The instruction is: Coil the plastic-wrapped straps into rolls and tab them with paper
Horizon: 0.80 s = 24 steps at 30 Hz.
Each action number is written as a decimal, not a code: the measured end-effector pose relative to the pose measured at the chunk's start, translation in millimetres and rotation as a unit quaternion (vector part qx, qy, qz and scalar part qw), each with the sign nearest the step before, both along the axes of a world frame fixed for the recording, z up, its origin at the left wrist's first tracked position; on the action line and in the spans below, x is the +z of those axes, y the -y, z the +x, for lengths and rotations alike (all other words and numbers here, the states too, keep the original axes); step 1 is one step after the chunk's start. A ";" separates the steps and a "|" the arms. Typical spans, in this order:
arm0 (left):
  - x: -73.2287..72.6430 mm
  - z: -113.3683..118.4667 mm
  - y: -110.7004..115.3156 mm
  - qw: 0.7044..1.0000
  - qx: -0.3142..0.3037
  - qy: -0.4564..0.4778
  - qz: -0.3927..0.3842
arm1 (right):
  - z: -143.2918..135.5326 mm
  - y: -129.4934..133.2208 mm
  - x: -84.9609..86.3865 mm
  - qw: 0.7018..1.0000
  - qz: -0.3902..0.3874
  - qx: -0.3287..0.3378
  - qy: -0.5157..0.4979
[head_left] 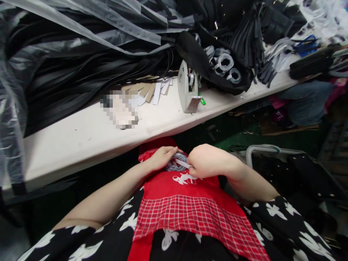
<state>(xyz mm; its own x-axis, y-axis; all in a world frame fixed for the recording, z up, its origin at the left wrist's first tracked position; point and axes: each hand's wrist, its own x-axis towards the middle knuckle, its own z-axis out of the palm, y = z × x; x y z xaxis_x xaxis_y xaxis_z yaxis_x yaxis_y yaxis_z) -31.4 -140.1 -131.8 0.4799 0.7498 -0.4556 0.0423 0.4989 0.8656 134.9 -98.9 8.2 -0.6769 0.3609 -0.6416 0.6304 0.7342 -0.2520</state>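
Observation:
Over my lap, in front of a red apron [168, 186], a coil of thin grey cord [172, 166] rests between my hands. My left hand [161, 158] is closed around the coil's left side, its thumb on top. A narrow white strip [183, 164] lies across the coil. Its right end is pinched in the curled fingers of my right hand [203, 161]. The far side of the coil and most of my right fingertips are hidden.
A white table [152, 125] runs ahead, bearing a tape dispenser [187, 88], paper strips [156, 92] and a blurred-out object [121, 110]. A black bag [217, 69] holds several similar coils [225, 62]. Black strips [67, 83] pile up left. A metal-framed chair [263, 148] stands right.

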 end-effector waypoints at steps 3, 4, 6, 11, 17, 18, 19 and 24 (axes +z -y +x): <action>4.8 -1.7 -0.6 0.998 -0.005 -0.032 0.048 | -19.3 -4.8 -10.3 0.999 -0.019 0.025 0.011; 6.1 -2.3 -1.0 0.997 -0.005 -0.046 0.063 | -25.9 -7.0 -15.9 0.999 -0.027 0.030 0.015; 7.7 -3.3 -2.4 0.994 -0.006 -0.067 0.082 | -37.8 -11.9 -28.4 0.998 -0.039 0.034 0.027; 7.3 -3.7 -3.8 0.996 0.007 -0.073 0.059 | -43.9 -21.1 -43.5 0.997 -0.046 0.026 0.049; 0.5 -8.7 0.0 0.999 0.041 0.006 0.014 | 6.4 -17.6 -28.4 0.991 0.019 -0.093 -0.095; 0.1 -9.4 -0.2 0.999 0.042 0.010 0.015 | 15.0 -16.5 -29.9 0.983 0.021 -0.130 -0.129; 0.4 -9.7 -0.7 0.999 0.039 0.008 0.021 | 22.3 -15.4 -33.6 0.972 0.018 -0.174 -0.159; 10.9 -4.2 -3.8 0.994 -0.016 -0.058 0.096 | 38.7 -8.7 -76.4 0.872 -0.123 -0.387 -0.274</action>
<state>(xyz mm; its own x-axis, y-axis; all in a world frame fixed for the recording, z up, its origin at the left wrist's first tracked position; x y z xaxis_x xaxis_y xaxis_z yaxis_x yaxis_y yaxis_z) -35.6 -136.3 -120.8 0.4576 0.8135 -0.3590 0.1596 0.3221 0.9332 173.6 -90.1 -68.2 -0.5206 0.7433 -0.4201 0.6478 0.0234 -0.7614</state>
